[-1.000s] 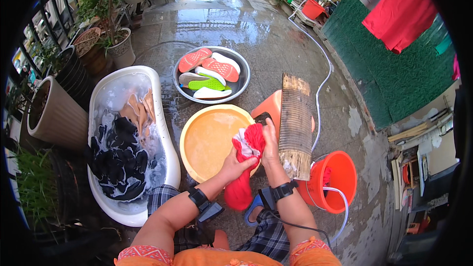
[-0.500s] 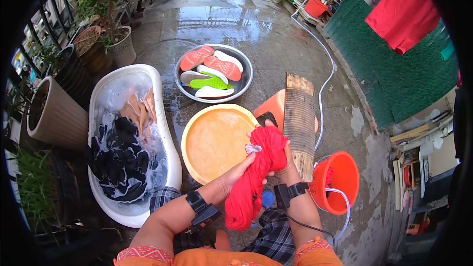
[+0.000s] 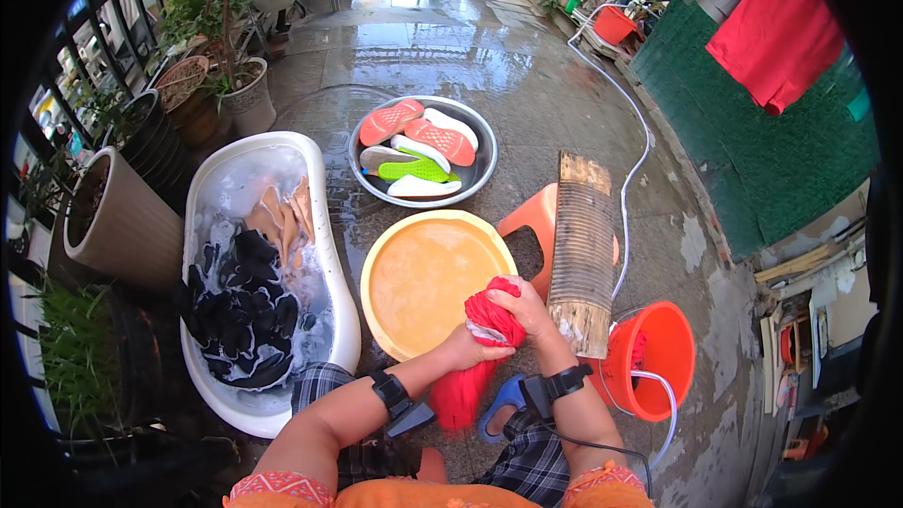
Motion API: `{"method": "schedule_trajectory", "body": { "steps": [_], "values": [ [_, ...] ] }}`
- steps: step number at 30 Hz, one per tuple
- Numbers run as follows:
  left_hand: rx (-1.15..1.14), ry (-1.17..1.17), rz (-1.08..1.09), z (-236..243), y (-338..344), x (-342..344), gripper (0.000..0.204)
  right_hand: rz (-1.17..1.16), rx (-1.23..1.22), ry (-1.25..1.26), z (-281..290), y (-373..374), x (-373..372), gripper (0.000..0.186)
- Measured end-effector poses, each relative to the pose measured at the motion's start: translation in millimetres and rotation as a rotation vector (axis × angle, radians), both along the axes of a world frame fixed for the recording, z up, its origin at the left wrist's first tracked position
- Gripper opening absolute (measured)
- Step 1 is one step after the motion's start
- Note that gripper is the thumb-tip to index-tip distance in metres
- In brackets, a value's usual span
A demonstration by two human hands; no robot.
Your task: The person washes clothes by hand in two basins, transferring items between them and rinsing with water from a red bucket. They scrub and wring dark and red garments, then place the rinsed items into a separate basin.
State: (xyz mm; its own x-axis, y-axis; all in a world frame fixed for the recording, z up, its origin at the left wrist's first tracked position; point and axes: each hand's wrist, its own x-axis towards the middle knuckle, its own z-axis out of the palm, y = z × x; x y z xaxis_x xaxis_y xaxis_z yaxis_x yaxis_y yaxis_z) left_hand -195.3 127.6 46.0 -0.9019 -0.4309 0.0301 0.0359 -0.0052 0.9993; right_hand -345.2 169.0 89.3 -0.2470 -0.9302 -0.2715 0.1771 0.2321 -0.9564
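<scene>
A bunched wet red garment [image 3: 493, 318] is gripped between my two hands, with a small whitish patch showing in its folds. My left hand [image 3: 470, 346] is closed round its lower part, and a red length hangs down below it, blurred at the end. On the upper right of the bundle my right hand [image 3: 527, 308] is closed, fingers wrapped over the cloth. Just beyond the hands stands a yellow basin [image 3: 414, 273] of cloudy water. A ridged wooden washboard [image 3: 581, 254] leans on an orange plastic stool [image 3: 536, 230] to the right.
At left, a white tub [image 3: 340, 320] holds dark and tan clothes in suds. A metal basin [image 3: 486, 165] of shoes and insoles stands farther off. On the right is a red bucket [image 3: 679, 357] with a white hose [image 3: 632, 169]. Plant pots [image 3: 122, 216] line the left side.
The red garment has gone from a long, loose bunch to a tighter bundle. My right hand has moved over its top, and my left hand now grips lower down. The view has shifted slightly.
</scene>
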Motion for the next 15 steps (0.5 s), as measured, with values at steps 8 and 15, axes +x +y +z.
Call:
{"method": "schedule_trajectory", "body": {
  "steps": [8, 15],
  "values": [
    [0.211, 0.054, 0.24, -9.0, 0.3, -9.1, 0.057, -0.225, -0.092, 0.004, -15.5, -17.7, -0.4, 0.02],
    [0.49, 0.272, 0.173, 12.8, -13.4, -10.7, 0.086, -0.239, -0.123, 0.147, 4.1, -11.6, 6.9, 0.026]
  ]
}}
